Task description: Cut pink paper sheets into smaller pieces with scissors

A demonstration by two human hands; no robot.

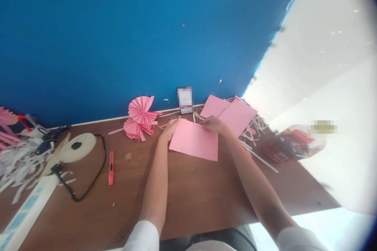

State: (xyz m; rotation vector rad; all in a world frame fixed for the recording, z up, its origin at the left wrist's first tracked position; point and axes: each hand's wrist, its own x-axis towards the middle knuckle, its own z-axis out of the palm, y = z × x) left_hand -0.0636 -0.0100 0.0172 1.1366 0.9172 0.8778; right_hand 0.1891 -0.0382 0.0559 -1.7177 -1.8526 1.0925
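A sheet of pink paper (194,141) lies in front of me on the brown table, slightly turned. My left hand (170,129) grips its far left corner, with the fingertips partly hidden. Along the far edge, toward the right, my right hand (214,124) pinches the sheet between thumb and fingers. More pink sheets (239,115) overlap just beyond my right hand. To the left of my left hand, pleated pink paper fans (141,110) rest near the wall.
A phone (185,100) leans on the blue wall. Left lie a red box cutter (111,168), a white reel (78,147), a black cable (88,188), a white power strip (32,208) and shredded paper (20,164). A plastic-wrapped pack (291,145) sits at the right edge.
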